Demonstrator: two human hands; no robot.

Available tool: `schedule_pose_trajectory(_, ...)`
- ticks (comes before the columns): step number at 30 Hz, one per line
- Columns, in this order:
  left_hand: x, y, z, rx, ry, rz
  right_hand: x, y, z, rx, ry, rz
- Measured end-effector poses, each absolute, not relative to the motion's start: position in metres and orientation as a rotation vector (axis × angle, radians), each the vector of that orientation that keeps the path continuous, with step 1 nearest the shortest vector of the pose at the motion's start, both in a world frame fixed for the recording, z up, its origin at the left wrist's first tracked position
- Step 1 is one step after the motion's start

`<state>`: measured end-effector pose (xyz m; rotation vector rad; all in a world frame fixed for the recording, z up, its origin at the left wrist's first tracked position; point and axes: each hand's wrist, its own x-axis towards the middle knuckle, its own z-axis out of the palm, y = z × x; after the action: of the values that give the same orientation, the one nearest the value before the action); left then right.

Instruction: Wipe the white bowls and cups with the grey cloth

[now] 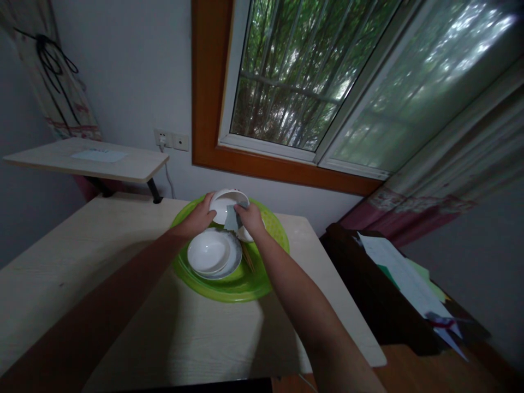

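Observation:
My left hand (200, 216) grips the left rim of a white bowl (223, 203), which is tilted with its inside toward me. In my right hand (250, 219) is a greyish cloth (232, 218), pressed at the bowl's right side. Both hands are above a green round basin (233, 295). Inside it, at the near left, another white bowl (208, 251) rests on a plate (234, 262). Wooden chopsticks (248, 258) lie to the right of the plate. Partly hidden beneath my right hand is another white dish (244, 236).
The basin stands on a pale wooden table (135, 327). A raised shelf (90, 158) bearing a paper sheet is at the back left, below wall sockets (172, 141). A window (298, 82) is behind. A dark cabinet (356, 284) with papers stands to the right.

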<state>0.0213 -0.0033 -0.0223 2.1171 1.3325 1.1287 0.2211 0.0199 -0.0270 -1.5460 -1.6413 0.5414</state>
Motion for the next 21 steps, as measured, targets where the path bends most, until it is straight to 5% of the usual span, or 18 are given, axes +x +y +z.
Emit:
schedule_pose_trajectory(11, 0.024, -0.016, -0.016, 2.444, 1.411, 0.936, 0.225, 0.003, -0.005, -1.600, -2.029, 0.093)
schedule_pose_trajectory(21, 0.026, -0.009, -0.017, 2.271, 1.443, 1.126, 0.223, 0.013, -0.013, -1.553, -1.772, 0.304)
